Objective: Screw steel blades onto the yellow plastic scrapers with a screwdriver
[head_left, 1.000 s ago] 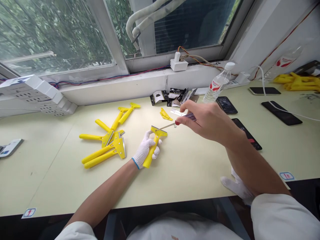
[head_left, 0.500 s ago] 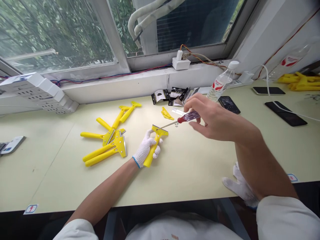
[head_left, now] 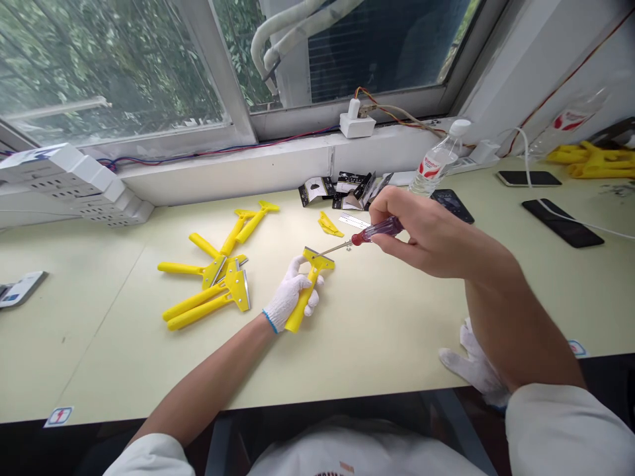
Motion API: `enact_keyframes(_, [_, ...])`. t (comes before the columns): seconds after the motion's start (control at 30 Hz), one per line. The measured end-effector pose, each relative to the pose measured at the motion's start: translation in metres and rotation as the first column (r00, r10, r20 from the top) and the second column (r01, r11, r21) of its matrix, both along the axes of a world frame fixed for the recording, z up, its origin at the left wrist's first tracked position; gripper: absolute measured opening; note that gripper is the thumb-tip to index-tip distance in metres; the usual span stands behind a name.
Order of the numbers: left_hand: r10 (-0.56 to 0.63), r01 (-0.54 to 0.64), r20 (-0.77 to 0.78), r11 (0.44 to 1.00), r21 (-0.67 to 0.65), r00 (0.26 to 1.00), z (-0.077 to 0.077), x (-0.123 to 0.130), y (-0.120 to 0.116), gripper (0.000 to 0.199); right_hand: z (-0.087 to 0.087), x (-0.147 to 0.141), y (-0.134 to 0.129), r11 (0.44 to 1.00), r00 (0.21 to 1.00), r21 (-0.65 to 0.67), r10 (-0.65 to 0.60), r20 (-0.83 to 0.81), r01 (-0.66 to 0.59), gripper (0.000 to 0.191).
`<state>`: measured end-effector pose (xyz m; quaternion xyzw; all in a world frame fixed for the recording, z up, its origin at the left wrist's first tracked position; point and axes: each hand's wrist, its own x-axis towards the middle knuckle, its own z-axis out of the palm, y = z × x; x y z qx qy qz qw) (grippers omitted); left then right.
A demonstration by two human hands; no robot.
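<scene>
My left hand [head_left: 289, 293], in a white knit glove with a blue cuff edge, is closed around a yellow scraper [head_left: 300, 308], its head pointing away from me. Bare, my right hand [head_left: 421, 231] grips the clear purple-and-red handle of a screwdriver [head_left: 366, 234]. The screwdriver's tip meets the left part of the scraper head. Just beyond lie a loose yellow head plate [head_left: 329, 225], a thin blade strip [head_left: 353, 221] and a few tiny screws [head_left: 348, 246]. Several more yellow scrapers [head_left: 208, 297] are piled to the left of my gloved hand.
Black blade packets [head_left: 317, 190] and a water bottle [head_left: 436, 165] stand along the back sill. Phones [head_left: 563, 222] with a white cable lie at right. An empty white glove [head_left: 473, 363] rests by the front edge. White boxes [head_left: 74, 182] are stacked at left.
My right fingers have closed more tightly around the screwdriver handle, where before they were loosely spread. The tip stays on the scraper head, and my left hand holds its place.
</scene>
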<state>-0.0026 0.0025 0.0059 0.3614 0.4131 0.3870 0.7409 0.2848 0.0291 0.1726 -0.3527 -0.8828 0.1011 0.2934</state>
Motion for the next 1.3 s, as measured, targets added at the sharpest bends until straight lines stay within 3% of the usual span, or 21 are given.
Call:
enact_keyframes(0.07, [-0.018, 0.018, -0.01, 1.0, 0.013, 1.0, 0.001, 0.001, -0.002, 0.068, 0.001, 0.002, 0.002, 0.997, 0.999, 0.077, -0.024, -0.025, 0.026, 0.007])
enact_keyframes(0.17, [-0.035, 0.036, -0.009, 0.999, 0.033, 0.999, 0.0, 0.0, -0.003, 0.068, -0.006, -0.002, 0.008, 0.961, 0.979, 0.187, -0.198, -0.049, 0.204, 0.021])
enact_keyframes(0.23, [-0.024, 0.024, -0.008, 0.999, 0.023, 1.0, -0.001, -0.001, -0.002, 0.069, -0.011, -0.005, 0.01, 0.943, 0.96, 0.183, -0.28, -0.025, 0.279, 0.026])
enact_keyframes(0.3, [-0.003, 0.003, -0.002, 1.0, -0.003, 1.0, -0.002, -0.002, 0.0, 0.07, -0.011, -0.005, 0.012, 0.965, 0.97, 0.11, -0.243, 0.022, 0.24, 0.019])
enact_keyframes(0.4, [0.004, -0.004, 0.005, 1.0, -0.013, 1.0, -0.003, -0.003, 0.002, 0.069, -0.005, 0.003, 0.011, 0.999, 0.998, -0.011, -0.048, 0.048, 0.049, 0.011])
enact_keyframes(0.47, [-0.008, 0.008, 0.0, 1.0, 0.003, 1.0, -0.003, -0.002, 0.001, 0.067, -0.001, 0.007, 0.01, 1.0, 0.999, -0.015, 0.025, 0.048, -0.025, 0.006])
enact_keyframes(0.67, [-0.003, 0.003, -0.005, 1.0, 0.012, 1.0, -0.001, -0.001, 0.0, 0.069, -0.006, -0.001, 0.007, 0.964, 0.964, 0.108, -0.254, 0.081, 0.245, 0.02])
enact_keyframes(0.83, [0.017, -0.017, -0.009, 1.0, -0.002, 1.0, -0.001, -0.003, 0.002, 0.068, -0.005, -0.001, 0.009, 0.997, 0.997, 0.037, 0.068, 0.026, -0.069, 0.006])
enact_keyframes(0.9, [-0.011, 0.012, -0.019, 1.0, 0.025, 1.0, -0.002, -0.003, 0.001, 0.068, -0.006, -0.002, 0.01, 0.995, 0.999, 0.091, 0.051, -0.002, -0.051, 0.009])
enact_keyframes(1.03, [-0.02, 0.021, -0.034, 1.0, 0.016, 0.999, -0.002, -0.003, 0.0, 0.07, -0.01, -0.005, 0.008, 0.976, 0.984, 0.132, -0.177, 0.013, 0.174, 0.016])
enact_keyframes(1.1, [-0.003, 0.003, -0.028, 1.0, 0.001, 1.0, -0.001, -0.003, 0.0, 0.068, -0.009, -0.004, 0.007, 0.988, 0.989, 0.072, -0.141, 0.051, 0.137, 0.015])
enact_keyframes(1.17, [0.001, -0.001, -0.02, 1.0, 0.004, 1.0, -0.002, -0.003, 0.001, 0.067, -0.005, 0.001, 0.008, 1.0, 0.998, 0.016, -0.019, 0.063, 0.018, 0.01])
enact_keyframes(1.3, [-0.031, 0.032, -0.02, 0.999, 0.034, 0.999, -0.004, -0.003, 0.001, 0.069, 0.0, 0.011, 0.013, 0.997, 0.998, 0.06, 0.054, 0.028, -0.055, 0.01])
